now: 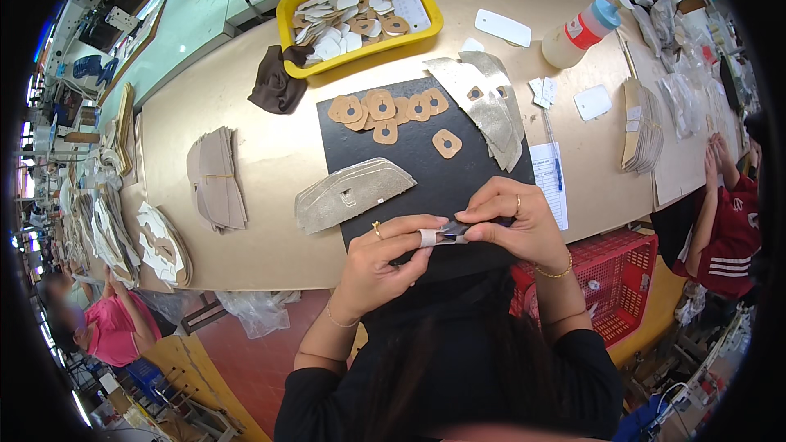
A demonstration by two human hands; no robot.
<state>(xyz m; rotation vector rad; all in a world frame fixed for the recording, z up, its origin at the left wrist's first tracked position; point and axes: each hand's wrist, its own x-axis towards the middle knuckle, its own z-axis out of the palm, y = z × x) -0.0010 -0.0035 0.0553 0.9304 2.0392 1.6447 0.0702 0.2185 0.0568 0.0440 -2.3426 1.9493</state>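
Observation:
Over the near edge of a black mat (434, 172), my left hand (381, 258) and my right hand (516, 221) meet, fingertips pinched on a small dark shiny piece (453, 230). Its kind is mostly hidden by my fingers. A pale band (427, 237) wraps a fingertip of my left hand. Just beyond my left hand lies a stack of shimmery beige cut panels (356, 192) with a small square hole. Tan rounded patches (381, 105) with dark centre holes overlap farther up the mat, and one loose patch (447, 143) sits apart. More shimmery panels (491, 106) spread at the mat's right.
A yellow tray (434, 12) of white and tan pieces stands at the back, beside dark brown cloth (277, 86). At right are a blue-capped bottle (577, 34), a paper sheet with a pen (550, 184) and tied panels (643, 127). A red crate (610, 278) stands below the table; co-workers sit both sides.

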